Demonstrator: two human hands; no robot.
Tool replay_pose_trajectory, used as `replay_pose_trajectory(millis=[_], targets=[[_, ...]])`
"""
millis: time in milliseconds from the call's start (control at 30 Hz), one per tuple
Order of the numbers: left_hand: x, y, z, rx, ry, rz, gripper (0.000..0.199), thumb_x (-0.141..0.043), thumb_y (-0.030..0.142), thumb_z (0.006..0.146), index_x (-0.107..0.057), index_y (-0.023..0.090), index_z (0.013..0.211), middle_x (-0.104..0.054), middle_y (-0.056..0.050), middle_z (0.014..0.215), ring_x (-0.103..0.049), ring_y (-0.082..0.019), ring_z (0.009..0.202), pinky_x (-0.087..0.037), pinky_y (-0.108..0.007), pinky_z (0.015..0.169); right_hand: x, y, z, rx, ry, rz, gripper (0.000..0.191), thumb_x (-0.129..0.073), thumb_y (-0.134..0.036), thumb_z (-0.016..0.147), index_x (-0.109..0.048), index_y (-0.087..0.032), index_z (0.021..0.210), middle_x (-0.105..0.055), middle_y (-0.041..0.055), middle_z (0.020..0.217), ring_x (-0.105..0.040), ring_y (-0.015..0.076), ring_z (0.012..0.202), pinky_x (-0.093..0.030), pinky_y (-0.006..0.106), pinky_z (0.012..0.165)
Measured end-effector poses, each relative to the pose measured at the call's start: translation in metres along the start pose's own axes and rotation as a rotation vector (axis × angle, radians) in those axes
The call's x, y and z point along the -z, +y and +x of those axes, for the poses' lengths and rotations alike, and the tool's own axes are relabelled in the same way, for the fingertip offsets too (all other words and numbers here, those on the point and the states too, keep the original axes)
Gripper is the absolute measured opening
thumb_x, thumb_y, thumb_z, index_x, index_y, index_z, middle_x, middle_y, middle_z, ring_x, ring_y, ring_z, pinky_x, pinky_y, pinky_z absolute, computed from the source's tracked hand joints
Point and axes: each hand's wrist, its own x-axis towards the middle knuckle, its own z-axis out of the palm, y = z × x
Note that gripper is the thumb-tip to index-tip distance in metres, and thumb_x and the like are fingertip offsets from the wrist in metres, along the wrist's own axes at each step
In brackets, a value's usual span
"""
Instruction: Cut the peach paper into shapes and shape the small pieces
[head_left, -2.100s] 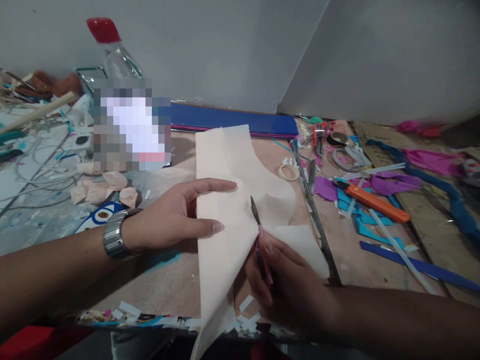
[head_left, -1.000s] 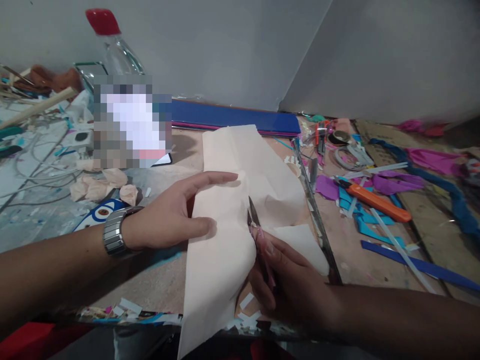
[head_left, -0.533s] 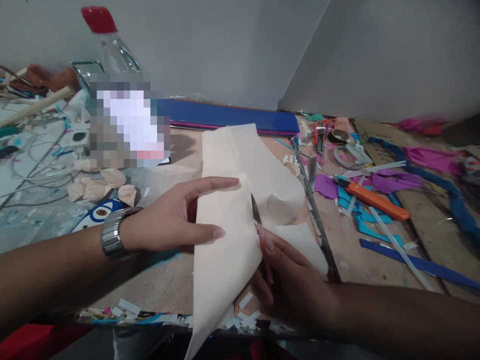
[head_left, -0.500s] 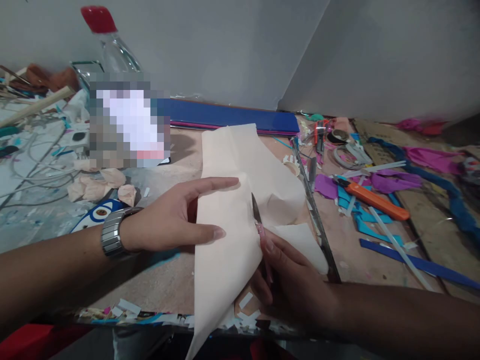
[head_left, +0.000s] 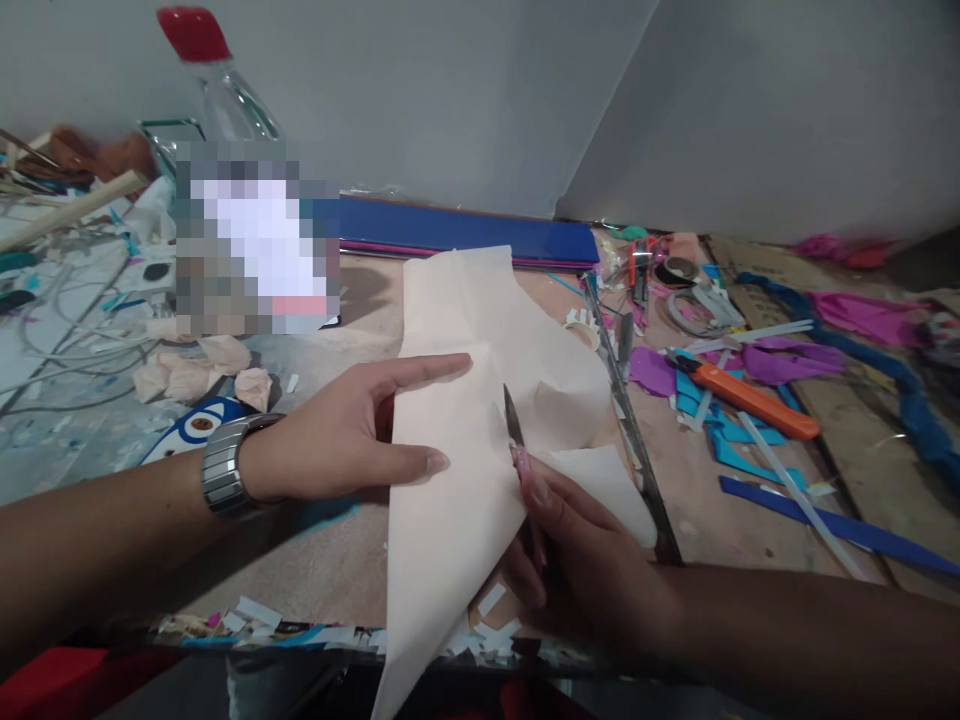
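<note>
A large cream sheet [head_left: 442, 420], of paper or thin foam, lies over the table with its near corner hanging past the front edge. My left hand [head_left: 337, 430], a metal watch on its wrist, holds the sheet's left side. Its thumb and index finger stretch across the top; the other fingers are hidden, apparently beneath. My right hand [head_left: 577, 530] is closed round the pink handles of a pair of scissors [head_left: 522, 462]. Their blade points away from me along a cut edge in the sheet, right of my left fingertips. The lower handle is partly covered by my fingers.
A blurred-out bright screen [head_left: 262, 240] stands before a red-capped clear bottle [head_left: 236, 100]. Blue sheets [head_left: 465, 225] lie along the wall. To the right are an orange cutter knife [head_left: 757, 395], a metal ruler [head_left: 652, 500], a tape roll and coloured scraps. Crumpled cream pieces [head_left: 202, 372] lie left.
Both hands stay almost in place. The left fingertips have shifted very slightly left, and the sheet by the scissors has moved a little. The view has tilted slightly.
</note>
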Motion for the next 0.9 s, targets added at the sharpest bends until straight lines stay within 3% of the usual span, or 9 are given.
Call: replay_pose_trajectory(millis=[467, 633, 900], targets=[[-0.0009, 0.0000, -0.0007, 0.034, -0.041, -0.087, 0.078, -0.083, 0.025, 0.082, -0.051, 0.023, 0.153, -0.052, -0.011, 0.157, -0.054, -0.034, 0.140, -0.056, -0.045, 0.106, -0.0022, -0.0033, 0.0013, 0.013, -0.036, 0.038, 0.039, -0.052, -0.053, 0.103, -0.053, -0.019, 0.084, -0.053, -0.0059, 0.046, -0.037, 0.0070, 0.039, -0.021, 0.020, 0.041], [-0.0012, 0.0001, 0.0001, 0.039, -0.041, -0.089, 0.077, -0.082, 0.023, 0.082, -0.051, 0.022, 0.153, -0.054, -0.012, 0.155, -0.061, -0.033, 0.132, -0.058, -0.044, 0.104, -0.0038, -0.0035, 0.0042, 0.035, -0.026, 0.064, 0.039, -0.055, -0.053, 0.101, -0.052, -0.019, 0.081, -0.053, -0.0058, 0.046, -0.040, 0.0068, 0.040, -0.026, 0.018, 0.041], [-0.0017, -0.0021, -0.0019, 0.056, -0.062, -0.164, 0.081, -0.083, 0.025, 0.081, -0.049, 0.023, 0.154, -0.055, -0.013, 0.154, -0.065, -0.033, 0.127, -0.058, -0.047, 0.102, 0.0028, 0.0000, 0.0011, 0.035, -0.001, -0.033, 0.041, -0.050, -0.055, 0.103, -0.056, -0.019, 0.086, -0.053, -0.0053, 0.047, -0.038, 0.0071, 0.040, -0.024, 0.019, 0.041]])
